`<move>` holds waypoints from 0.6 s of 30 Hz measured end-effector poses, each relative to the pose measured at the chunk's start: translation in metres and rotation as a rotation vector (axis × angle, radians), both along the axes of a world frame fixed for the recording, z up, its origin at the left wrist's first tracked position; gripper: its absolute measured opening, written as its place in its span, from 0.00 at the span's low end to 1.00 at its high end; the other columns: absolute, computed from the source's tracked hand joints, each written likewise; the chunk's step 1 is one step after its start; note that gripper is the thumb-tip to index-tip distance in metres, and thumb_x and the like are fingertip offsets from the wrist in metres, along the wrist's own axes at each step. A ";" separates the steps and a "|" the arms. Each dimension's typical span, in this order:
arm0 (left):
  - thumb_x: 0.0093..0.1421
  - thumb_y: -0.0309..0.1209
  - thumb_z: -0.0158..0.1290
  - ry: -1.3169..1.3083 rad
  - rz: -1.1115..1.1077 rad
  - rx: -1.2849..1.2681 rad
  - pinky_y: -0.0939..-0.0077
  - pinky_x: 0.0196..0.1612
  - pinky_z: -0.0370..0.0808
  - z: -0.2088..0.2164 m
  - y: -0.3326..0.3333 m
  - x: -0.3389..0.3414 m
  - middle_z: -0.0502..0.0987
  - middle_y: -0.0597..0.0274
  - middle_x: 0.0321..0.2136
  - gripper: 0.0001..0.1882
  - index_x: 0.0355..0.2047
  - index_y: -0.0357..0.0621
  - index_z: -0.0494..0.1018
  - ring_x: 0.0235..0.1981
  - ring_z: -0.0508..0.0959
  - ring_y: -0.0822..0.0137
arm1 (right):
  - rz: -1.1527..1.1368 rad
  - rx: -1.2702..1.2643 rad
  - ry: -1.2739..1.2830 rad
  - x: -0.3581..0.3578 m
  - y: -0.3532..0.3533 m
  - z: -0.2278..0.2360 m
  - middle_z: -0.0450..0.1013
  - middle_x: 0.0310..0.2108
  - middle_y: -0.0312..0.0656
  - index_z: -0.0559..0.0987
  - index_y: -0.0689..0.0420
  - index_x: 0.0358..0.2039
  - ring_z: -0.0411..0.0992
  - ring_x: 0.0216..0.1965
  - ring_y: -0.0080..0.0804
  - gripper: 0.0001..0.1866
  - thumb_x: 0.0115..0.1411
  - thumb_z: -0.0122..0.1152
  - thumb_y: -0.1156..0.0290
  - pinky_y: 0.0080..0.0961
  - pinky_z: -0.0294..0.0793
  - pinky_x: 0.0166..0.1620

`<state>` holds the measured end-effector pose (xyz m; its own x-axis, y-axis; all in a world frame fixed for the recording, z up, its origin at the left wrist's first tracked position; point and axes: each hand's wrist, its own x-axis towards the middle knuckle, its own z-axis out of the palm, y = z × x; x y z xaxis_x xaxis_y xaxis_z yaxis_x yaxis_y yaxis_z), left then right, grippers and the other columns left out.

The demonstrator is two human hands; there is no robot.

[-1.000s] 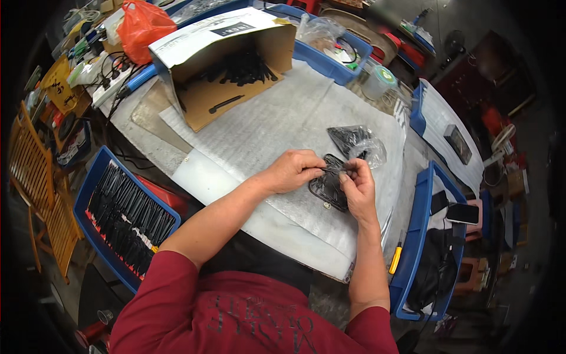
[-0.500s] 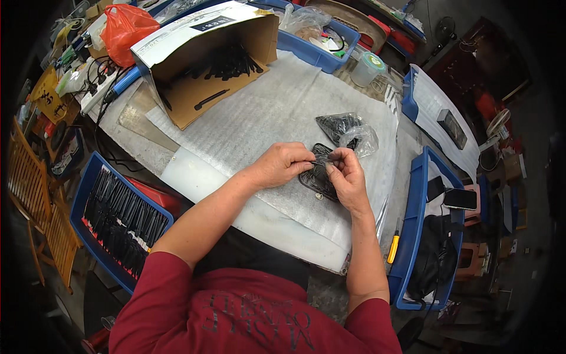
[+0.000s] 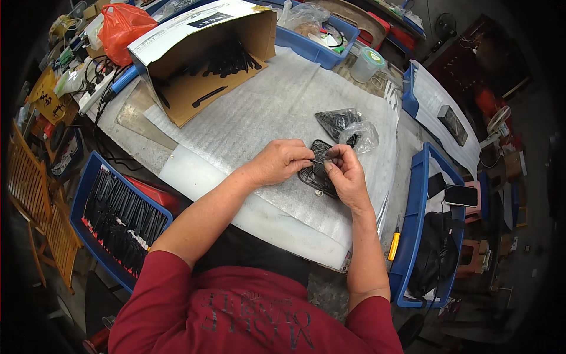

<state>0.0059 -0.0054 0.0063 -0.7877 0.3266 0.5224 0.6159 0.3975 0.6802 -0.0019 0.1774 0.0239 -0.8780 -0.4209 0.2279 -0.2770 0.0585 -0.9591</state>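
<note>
My left hand (image 3: 284, 159) and my right hand (image 3: 348, 176) meet fingertip to fingertip, both pinched closed on a thin black piece (image 3: 319, 161). Its exact kind is too small to make out. Just beneath them lies a small dark tray (image 3: 311, 184) of fine black parts, partly hidden by my right hand. Beyond it sits a clear plastic bag (image 3: 364, 138) holding more black parts (image 3: 336, 123). A small pale bit (image 3: 319, 193) lies at the near edge of the dark tray.
White foam sheeting (image 3: 247, 118) covers the table. An open carton (image 3: 177, 40) of black rods stands at far left, one loose rod (image 3: 209, 96) at its mouth. Blue trays flank me: left (image 3: 81, 187) with black rods, right (image 3: 414, 236) with a phone (image 3: 461, 196). A yellow-handled screwdriver (image 3: 394, 245) lies nearby.
The whole view has shifted very slightly. Both hands stay pinched together over the dark tray, with hardly any movement in the fingers.
</note>
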 end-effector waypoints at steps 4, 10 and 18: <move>0.45 0.25 0.54 0.020 -0.006 -0.024 0.75 0.26 0.69 0.001 0.000 0.000 0.72 0.60 0.22 0.07 0.27 0.39 0.72 0.24 0.72 0.63 | 0.004 0.009 0.007 0.000 0.000 -0.001 0.64 0.26 0.32 0.66 0.62 0.35 0.62 0.27 0.14 0.10 0.50 0.49 0.80 0.11 0.63 0.29; 0.45 0.24 0.54 0.060 -0.013 -0.016 0.74 0.26 0.69 -0.001 0.000 0.001 0.71 0.60 0.21 0.06 0.26 0.39 0.72 0.23 0.72 0.63 | 0.007 0.061 0.018 -0.001 0.001 -0.001 0.65 0.26 0.33 0.66 0.62 0.35 0.62 0.26 0.15 0.11 0.50 0.49 0.81 0.13 0.64 0.29; 0.44 0.23 0.54 0.119 0.000 -0.056 0.74 0.25 0.68 -0.002 0.003 0.002 0.71 0.60 0.20 0.05 0.24 0.39 0.71 0.22 0.71 0.63 | -0.022 0.165 0.074 0.001 -0.002 0.003 0.66 0.26 0.36 0.65 0.62 0.37 0.63 0.27 0.17 0.12 0.49 0.49 0.80 0.15 0.64 0.30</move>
